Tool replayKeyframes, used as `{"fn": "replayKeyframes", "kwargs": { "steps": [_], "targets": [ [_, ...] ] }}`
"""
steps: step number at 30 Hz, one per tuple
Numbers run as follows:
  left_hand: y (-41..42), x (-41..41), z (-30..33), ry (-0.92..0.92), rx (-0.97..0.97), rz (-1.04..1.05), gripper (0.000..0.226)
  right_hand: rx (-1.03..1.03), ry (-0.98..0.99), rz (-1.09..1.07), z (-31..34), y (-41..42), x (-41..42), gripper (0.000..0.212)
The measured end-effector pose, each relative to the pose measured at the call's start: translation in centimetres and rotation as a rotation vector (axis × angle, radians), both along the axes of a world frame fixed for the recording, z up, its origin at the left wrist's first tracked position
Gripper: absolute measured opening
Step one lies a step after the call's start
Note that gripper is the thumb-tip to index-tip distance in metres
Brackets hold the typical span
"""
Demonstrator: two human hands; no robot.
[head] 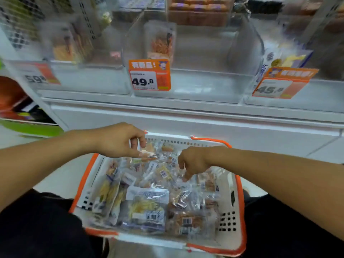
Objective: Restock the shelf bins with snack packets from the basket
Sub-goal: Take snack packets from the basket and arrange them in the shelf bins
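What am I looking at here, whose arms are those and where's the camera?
There is no machine: a person wears a camera on the head, so the single picture looks forward and down at their own arms. The left hand pinches a small snack packet over a white and orange basket full of packets. The right hand reaches down among the packets; whether it grips one is unclear. Behind stand clear shelf bins with orange price tags.

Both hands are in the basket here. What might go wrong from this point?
The left hand pinches a small snack packet only at its edge, so the grip may slip on lifting. The right hand digs into loose, overlapping packets; extras could snag and spill over the basket rim. Mixed products risk landing in the wrong bin.
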State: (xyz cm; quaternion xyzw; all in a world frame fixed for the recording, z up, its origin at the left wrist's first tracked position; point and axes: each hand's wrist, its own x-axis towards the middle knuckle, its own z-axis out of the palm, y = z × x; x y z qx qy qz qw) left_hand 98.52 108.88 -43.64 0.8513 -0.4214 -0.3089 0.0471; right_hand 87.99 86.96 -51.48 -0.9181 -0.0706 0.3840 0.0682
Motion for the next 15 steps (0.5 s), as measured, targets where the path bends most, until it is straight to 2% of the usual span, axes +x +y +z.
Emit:
{"fn": "replayKeyframes", "kwargs": {
  "steps": [3,4,7,8,10,13,15],
  "targets": [
    [1.7,0.1,-0.3,0.023,0.305,-0.108,0.033,0.069,-0.009,-0.158,-4.4,1.0,-1.0,0.064],
    [1.6,0.2,-0.2,0.018,0.335,-0.128,0.037,0.110,-0.006,-0.201,-4.9,1.5,-1.0,0.061],
    [0.8,0.8,-0.2,-0.055,0.199,-0.129,0.045,0.309,0.016,-0.327,-5.2,3.0,-0.4,0.046],
    [0.7,0.8,-0.3,-0.079,0.182,-0.142,0.048,0.336,0.024,-0.322,-5.2,3.6,-0.2,0.040],
    [1.2,1.0,-0.8,-0.078,0.278,-0.192,0.051,0.326,0.050,-0.234,-5.9,4.9,-0.3,0.031],
    [1.9,1.1,-0.8,-0.026,0.455,-0.215,0.055,0.316,0.110,-0.096,-6.3,6.6,-0.1,0.035],
    [2.2,1.4,-0.8,-0.008,0.436,-0.193,0.064,0.357,0.130,-0.083,-4.5,6.5,1.3,0.031]
  ]
}}
